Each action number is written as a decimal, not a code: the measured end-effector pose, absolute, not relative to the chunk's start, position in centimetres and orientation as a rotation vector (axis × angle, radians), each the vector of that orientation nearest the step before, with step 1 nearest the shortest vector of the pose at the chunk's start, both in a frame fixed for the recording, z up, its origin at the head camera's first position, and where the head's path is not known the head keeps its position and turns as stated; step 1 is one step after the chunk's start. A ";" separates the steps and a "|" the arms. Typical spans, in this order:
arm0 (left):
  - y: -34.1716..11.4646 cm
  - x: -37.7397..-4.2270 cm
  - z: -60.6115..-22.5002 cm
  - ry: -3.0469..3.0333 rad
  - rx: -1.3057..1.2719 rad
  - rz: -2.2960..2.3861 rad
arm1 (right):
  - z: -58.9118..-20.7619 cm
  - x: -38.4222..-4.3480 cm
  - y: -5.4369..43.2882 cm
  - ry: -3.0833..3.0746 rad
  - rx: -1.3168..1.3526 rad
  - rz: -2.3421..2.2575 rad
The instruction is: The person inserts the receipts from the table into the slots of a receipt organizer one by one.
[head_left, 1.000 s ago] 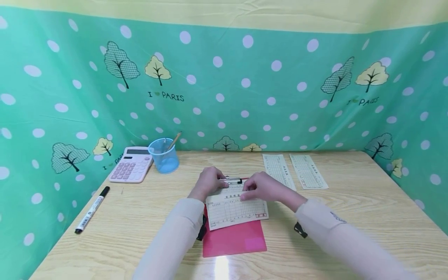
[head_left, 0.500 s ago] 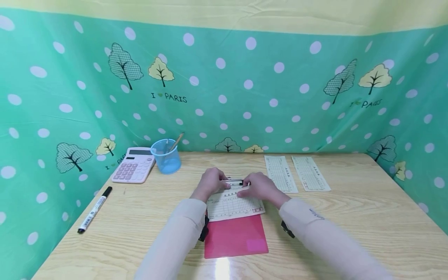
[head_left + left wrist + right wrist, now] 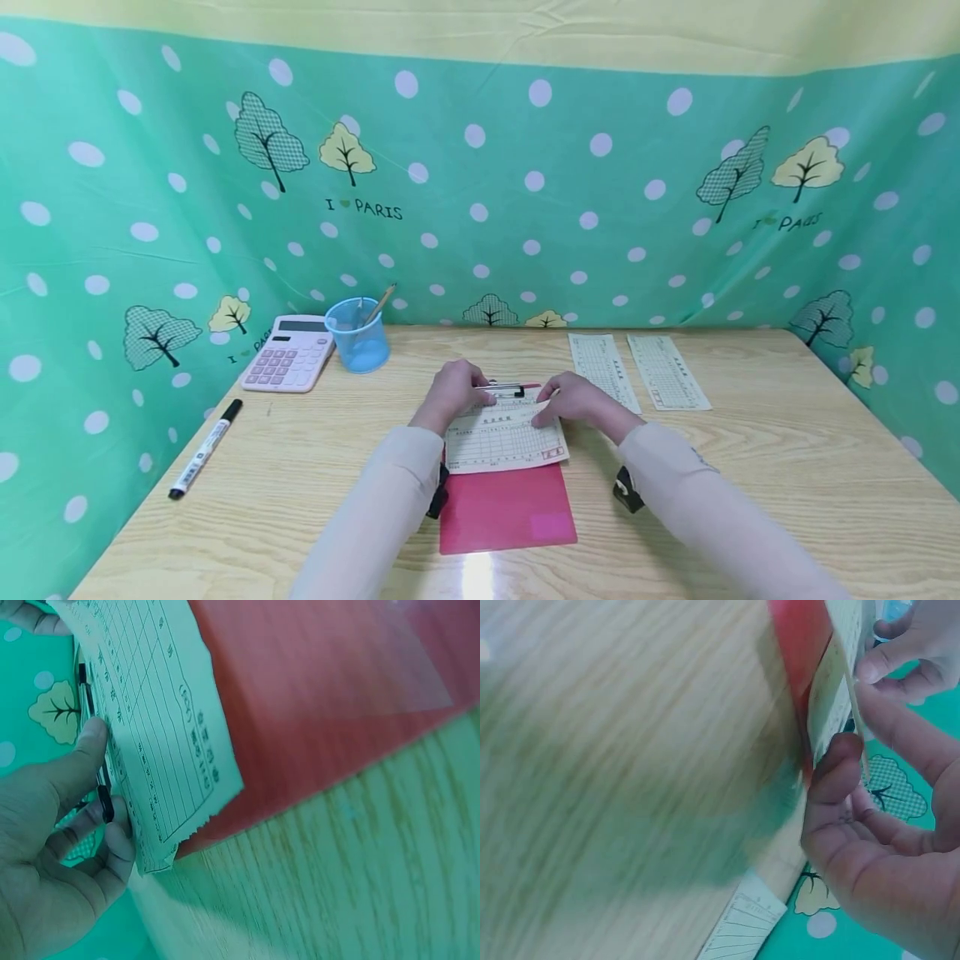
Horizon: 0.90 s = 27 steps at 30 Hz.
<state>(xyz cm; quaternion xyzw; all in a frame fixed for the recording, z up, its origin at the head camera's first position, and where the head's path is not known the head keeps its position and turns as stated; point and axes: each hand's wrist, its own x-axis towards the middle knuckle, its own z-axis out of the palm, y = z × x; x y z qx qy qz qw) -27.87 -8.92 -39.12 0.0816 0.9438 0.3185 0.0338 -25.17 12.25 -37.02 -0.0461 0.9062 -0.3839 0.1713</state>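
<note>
- The table [image 3: 675,500] carries the red clipboard [image 3: 495,517].
- Paper slip [image 3: 498,446], over the clipboard's upper half: I'd keep it flat, square.
- Right hand [image 3: 576,398], by its upper right: pinches the slip.
- Left hand [image 3: 454,392], at its top: pinches the clip [image 3: 518,391]; firm pressure helps.

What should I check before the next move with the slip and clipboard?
1. Left grip at the clip: ok, thumb on it.
2. Right grip on the top slip: ok, pinching it.
3. Top slip tucked under the clip: not ok, its upper edge stops short in the head view.
4. Clip held open: cannot tell.
5. Marker away from the clipboard: ok, well to its left.
</note>
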 end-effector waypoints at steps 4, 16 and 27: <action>-8.9 -27.8 -39.0 2.906 0.250 0.953 | -37.5 -25.2 12.5 2.562 -0.131 -1.123; -8.6 -27.6 -38.9 2.923 0.244 0.940 | -38.3 -25.5 11.7 2.662 -0.078 -1.041; -8.4 -27.3 -39.4 2.994 0.332 0.874 | -38.0 -25.3 11.2 2.671 -0.012 -1.050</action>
